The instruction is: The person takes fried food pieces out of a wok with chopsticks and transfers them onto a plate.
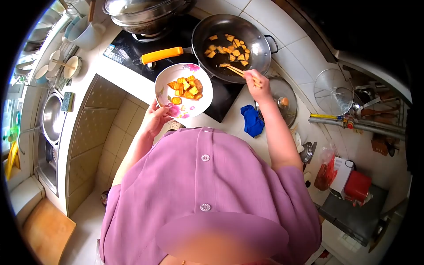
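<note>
My left hand (157,117) grips the lower left rim of a white floral plate (198,108), thumb on top. On the plate lies a heap of orange-brown fried chunks (185,88). My right hand (258,84) is closed round a pair of chopsticks (239,71), their tips inside the wok (256,44) near its front side. One chunk (224,65) lies at the tips; whether they pinch it I cannot tell. Several more orange chunks (232,49) sit in dark oil in the wok. Its orange handle (162,55) points left, just above the plate.
A lidded steel pot (145,17) stands on the black cooktop (128,46), left of the wok. Right of it are a glass lid (287,95) and a blue cloth (252,120). A wire strainer (333,90) hangs on the right wall. The sink (46,154) is at left.
</note>
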`<state>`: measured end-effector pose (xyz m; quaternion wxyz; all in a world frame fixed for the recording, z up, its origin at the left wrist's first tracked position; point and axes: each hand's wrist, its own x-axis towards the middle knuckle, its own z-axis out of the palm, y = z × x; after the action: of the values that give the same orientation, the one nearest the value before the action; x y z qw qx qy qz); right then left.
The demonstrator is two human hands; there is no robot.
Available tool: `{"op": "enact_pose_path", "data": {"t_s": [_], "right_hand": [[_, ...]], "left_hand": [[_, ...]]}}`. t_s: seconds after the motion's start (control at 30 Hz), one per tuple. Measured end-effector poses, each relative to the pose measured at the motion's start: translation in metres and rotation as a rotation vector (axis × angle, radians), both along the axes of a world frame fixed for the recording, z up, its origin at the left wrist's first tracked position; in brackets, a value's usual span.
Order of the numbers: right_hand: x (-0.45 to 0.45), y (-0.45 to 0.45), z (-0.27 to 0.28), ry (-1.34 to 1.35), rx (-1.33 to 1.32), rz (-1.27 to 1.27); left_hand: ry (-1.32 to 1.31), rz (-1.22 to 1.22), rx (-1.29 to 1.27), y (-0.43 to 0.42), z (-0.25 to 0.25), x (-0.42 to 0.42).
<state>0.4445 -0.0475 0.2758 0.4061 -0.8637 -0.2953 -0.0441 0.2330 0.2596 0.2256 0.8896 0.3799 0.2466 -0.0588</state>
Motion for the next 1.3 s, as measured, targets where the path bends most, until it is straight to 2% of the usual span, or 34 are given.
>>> {"op": "enact_pose_path", "data": {"t_s": [0.07, 0.13, 0.17, 0.27, 0.3, 0.37, 0.5, 0.6, 0.7, 0.8, 0.87, 0.93, 1.1, 1.17, 1.3], "right_hand": [[0.000, -0.004, 0.004, 0.007, 0.019, -0.036], [0.004, -0.012, 0.006, 0.342, 0.325, -0.174], [0.005, -0.017, 0.010, 0.440, 0.394, -0.197], [-0.003, -0.024, 0.029, 0.530, 0.519, -0.227], [-0.007, -0.024, 0.031, 0.530, 0.519, -0.227], [-0.015, -0.022, 0.035, 0.560, 0.289, -0.164], [-0.025, -0.017, 0.039, 0.415, 0.423, -0.161], [-0.029, -0.018, 0.040, 0.494, 0.275, -0.162], [-0.034, -0.018, 0.042, 0.390, 0.378, -0.176], [-0.035, -0.018, 0.043, 0.502, 0.261, -0.169], [-0.035, -0.018, 0.043, 0.488, 0.260, -0.170], [-0.038, -0.017, 0.047, 0.412, 0.367, -0.182], [-0.037, -0.018, 0.044, 0.480, 0.279, -0.161], [-0.045, -0.014, 0.056, 0.429, 0.410, -0.133], [-0.066, 0.005, 0.073, 0.485, 0.450, 0.006]], "left_hand": [[-0.004, -0.005, 0.005, 0.000, 0.000, -0.001], [-0.001, -0.007, 0.013, 0.000, -0.001, -0.001], [-0.001, -0.007, 0.012, 0.000, -0.001, -0.001], [0.008, 0.003, 0.001, -0.001, 0.001, 0.000], [0.006, 0.000, -0.004, 0.000, 0.000, 0.000], [0.007, -0.004, -0.007, 0.001, -0.002, 0.001], [-0.013, -0.022, -0.009, 0.001, -0.002, 0.002], [-0.022, -0.022, -0.017, 0.002, -0.005, 0.003], [-0.023, -0.014, -0.036, 0.001, -0.002, 0.004], [-0.032, -0.025, -0.039, 0.002, -0.006, 0.004], [-0.024, -0.024, -0.041, 0.002, -0.002, 0.004], [-0.014, -0.016, -0.047, 0.001, -0.001, 0.003], [-0.025, -0.015, -0.029, 0.001, -0.004, 0.004], [-0.009, -0.013, -0.030, 0.001, -0.003, 0.004], [-0.004, -0.020, -0.035, 0.002, -0.003, 0.004]]}}
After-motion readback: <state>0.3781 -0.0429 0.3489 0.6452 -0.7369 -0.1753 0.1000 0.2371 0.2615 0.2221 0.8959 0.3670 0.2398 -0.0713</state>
